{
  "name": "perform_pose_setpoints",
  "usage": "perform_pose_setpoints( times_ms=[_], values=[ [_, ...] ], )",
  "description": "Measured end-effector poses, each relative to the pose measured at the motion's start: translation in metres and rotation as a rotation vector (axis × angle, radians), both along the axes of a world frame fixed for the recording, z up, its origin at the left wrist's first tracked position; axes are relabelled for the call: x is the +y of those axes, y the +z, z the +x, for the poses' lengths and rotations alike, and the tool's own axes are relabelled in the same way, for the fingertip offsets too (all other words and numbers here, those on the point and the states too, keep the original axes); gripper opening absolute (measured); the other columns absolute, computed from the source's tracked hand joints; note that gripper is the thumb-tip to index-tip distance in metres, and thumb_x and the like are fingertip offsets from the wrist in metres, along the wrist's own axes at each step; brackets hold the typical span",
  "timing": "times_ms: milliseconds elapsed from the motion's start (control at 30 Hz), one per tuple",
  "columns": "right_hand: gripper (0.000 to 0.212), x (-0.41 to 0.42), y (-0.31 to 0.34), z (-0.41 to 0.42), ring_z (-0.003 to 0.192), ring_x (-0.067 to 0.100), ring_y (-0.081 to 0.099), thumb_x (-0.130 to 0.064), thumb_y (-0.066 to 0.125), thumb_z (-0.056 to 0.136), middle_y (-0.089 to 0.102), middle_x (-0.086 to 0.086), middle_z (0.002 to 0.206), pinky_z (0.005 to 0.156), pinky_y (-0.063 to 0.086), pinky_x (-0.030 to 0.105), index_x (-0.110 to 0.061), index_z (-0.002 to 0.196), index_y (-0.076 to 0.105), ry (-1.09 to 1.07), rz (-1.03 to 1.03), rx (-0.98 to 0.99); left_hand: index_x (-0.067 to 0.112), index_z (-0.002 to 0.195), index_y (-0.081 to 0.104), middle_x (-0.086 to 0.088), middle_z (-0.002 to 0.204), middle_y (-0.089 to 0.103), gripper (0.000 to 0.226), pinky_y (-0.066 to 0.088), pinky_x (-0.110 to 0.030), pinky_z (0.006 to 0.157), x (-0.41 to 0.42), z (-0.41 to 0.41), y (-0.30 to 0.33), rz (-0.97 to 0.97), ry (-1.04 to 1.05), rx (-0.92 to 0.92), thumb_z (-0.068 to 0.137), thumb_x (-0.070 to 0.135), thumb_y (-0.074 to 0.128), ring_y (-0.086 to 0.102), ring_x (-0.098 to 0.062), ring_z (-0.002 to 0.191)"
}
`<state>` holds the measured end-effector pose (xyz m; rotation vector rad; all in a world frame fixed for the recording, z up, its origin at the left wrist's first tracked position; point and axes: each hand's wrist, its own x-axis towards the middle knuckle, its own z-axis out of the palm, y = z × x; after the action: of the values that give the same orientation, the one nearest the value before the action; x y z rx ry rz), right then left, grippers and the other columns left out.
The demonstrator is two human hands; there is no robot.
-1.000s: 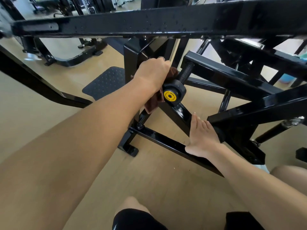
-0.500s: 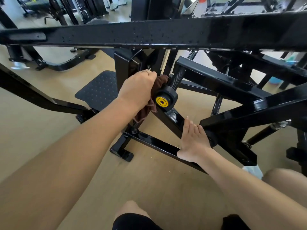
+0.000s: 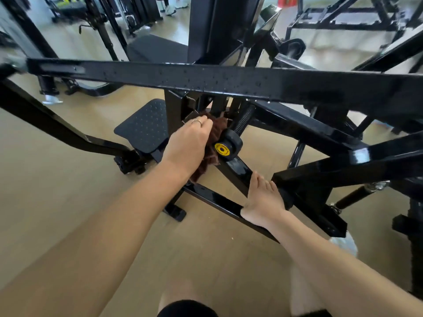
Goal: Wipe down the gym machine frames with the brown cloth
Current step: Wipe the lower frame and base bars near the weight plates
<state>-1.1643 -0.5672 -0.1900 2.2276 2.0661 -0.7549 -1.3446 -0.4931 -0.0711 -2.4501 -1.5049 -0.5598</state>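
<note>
Head view, looking down over both bare forearms at black gym machine frames (image 3: 229,83). Left hand (image 3: 186,145) curled around brown cloth (image 3: 216,131), pressing it against an upright post of the frame just under the wet crossbar (image 3: 160,75); ring (image 3: 197,121) on one finger. Cloth bunched between palm and post, its lower end hanging below the wrist, touching the side of a black adjustment knob (image 3: 229,145) with a yellow centre. Threaded rod (image 3: 243,120) running up from that knob into the frame. Right hand (image 3: 263,200) lying flat, fingers straight and together, resting on a slanted lower bar (image 3: 217,200) near its joint with another beam, holding nothing. Dotted black footplate (image 3: 143,126) just left of the post, low over the tan floor (image 3: 68,179). Water droplets scattered along the crossbar. Knees in dark shorts (image 3: 185,308) at the bottom edge. More black equipment blurred in the background.
</note>
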Motion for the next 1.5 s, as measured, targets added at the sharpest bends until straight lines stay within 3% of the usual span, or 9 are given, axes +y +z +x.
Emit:
perform_pose_setpoints(
  times_ms=[133, 300, 500, 667, 800, 933, 1067, 1267, 1500],
  values=[
    [0.099, -0.030, 0.049, -0.024, 0.144, 0.032, 0.037, -0.016, 0.063, 0.084, 0.031, 0.009, 0.162, 0.115, 0.040, 0.043, -0.022, 0.164, 0.005, -0.196, -0.082, 0.355, 0.009, 0.124, 0.061, -0.011, 0.125, 0.065, 0.033, 0.051, -0.040, 0.084, 0.000, 0.000, 0.026, -0.249, 0.097, 0.100, 0.095, -0.004, 0.050, 0.061, -0.030, 0.116],
    [0.087, -0.065, 0.148, -0.033, 0.152, 0.018, 0.026, 0.003, 0.045, 0.087, 0.027, -0.006, 0.165, 0.106, 0.031, 0.026, -0.030, 0.163, 0.018, -0.295, -0.141, 0.687, 0.023, 0.093, 0.066, 0.005, 0.076, 0.058, 0.019, 0.036, -0.026, 0.061, -0.028, 0.019, 0.080, -0.640, 0.204, 0.346, 0.099, 0.017, 0.050, 0.054, -0.015, 0.065],
    [0.040, -0.105, 0.241, -0.025, 0.118, 0.012, 0.053, -0.011, 0.053, 0.100, 0.057, -0.009, 0.124, 0.105, 0.042, 0.030, -0.024, 0.137, 0.053, -0.320, -0.240, 0.693, 0.021, 0.113, 0.057, -0.001, 0.112, 0.065, 0.018, 0.048, -0.038, 0.086, -0.103, 0.020, 0.112, -1.007, 0.156, 0.023, 0.096, 0.016, 0.057, 0.062, -0.027, 0.105],
    [0.054, -0.138, 0.300, -0.004, 0.103, 0.007, 0.060, -0.005, 0.059, 0.094, 0.062, -0.007, 0.117, 0.071, 0.048, 0.011, -0.032, 0.140, 0.048, -0.541, -0.515, 1.019, 0.035, 0.113, 0.061, 0.012, 0.099, 0.061, 0.020, 0.045, -0.023, 0.072, -0.155, 0.020, 0.159, -1.231, 0.192, -0.244, 0.096, 0.024, 0.063, 0.061, -0.005, 0.086],
    [0.048, -0.148, 0.348, 0.015, 0.098, 0.000, 0.055, -0.025, 0.057, 0.102, 0.057, -0.013, 0.126, 0.076, 0.043, 0.014, -0.033, 0.148, 0.044, -0.781, -0.504, 1.209, 0.046, 0.097, 0.065, 0.010, 0.099, 0.074, 0.016, 0.054, -0.033, 0.087, -0.166, 0.036, 0.217, -1.310, 0.158, -0.461, 0.094, 0.031, 0.069, 0.069, -0.012, 0.098],
    [0.028, -0.152, 0.386, 0.038, 0.104, 0.013, 0.069, -0.046, 0.072, 0.092, 0.074, -0.007, 0.110, 0.084, 0.052, 0.029, -0.035, 0.118, 0.065, -0.870, -0.414, 1.249, 0.040, 0.099, 0.068, 0.017, 0.086, 0.076, 0.009, 0.054, -0.013, 0.065, -0.170, 0.067, 0.269, -1.424, 0.240, -0.796, 0.093, 0.036, 0.072, 0.072, -0.001, 0.084],
    [0.030, -0.149, 0.416, 0.070, 0.095, 0.016, 0.074, -0.049, 0.078, 0.086, 0.078, -0.006, 0.097, 0.082, 0.061, 0.034, -0.031, 0.109, 0.071, -0.899, -0.321, 1.197, 0.024, 0.120, 0.068, 0.001, 0.104, 0.077, 0.037, 0.061, -0.031, 0.084, -0.167, 0.091, 0.304, -1.531, 0.286, -0.963, 0.091, 0.046, 0.071, 0.073, -0.017, 0.099],
    [0.015, -0.140, 0.439, 0.112, 0.095, 0.026, 0.074, -0.030, 0.072, 0.095, 0.075, 0.005, 0.103, 0.085, 0.063, 0.043, -0.021, 0.105, 0.067, -0.870, -0.239, 1.089, 0.020, 0.133, 0.054, -0.003, 0.123, 0.069, 0.053, 0.056, -0.040, 0.097, -0.162, 0.123, 0.325, -1.631, 0.343, -0.918, 0.091, 0.048, 0.071, 0.068, -0.021, 0.110],
    [0.007, -0.109, 0.423, 0.151, 0.102, 0.018, 0.062, -0.031, 0.063, 0.101, 0.065, -0.005, 0.105, 0.084, 0.057, 0.033, -0.027, 0.106, 0.061, -0.823, -0.099, 0.832, 0.026, 0.113, 0.054, 0.007, 0.105, 0.065, 0.032, 0.050, -0.020, 0.064, -0.138, 0.167, 0.309, -1.516, 0.310, -0.679, 0.088, 0.020, 0.074, 0.063, -0.008, 0.094]
  ],
)
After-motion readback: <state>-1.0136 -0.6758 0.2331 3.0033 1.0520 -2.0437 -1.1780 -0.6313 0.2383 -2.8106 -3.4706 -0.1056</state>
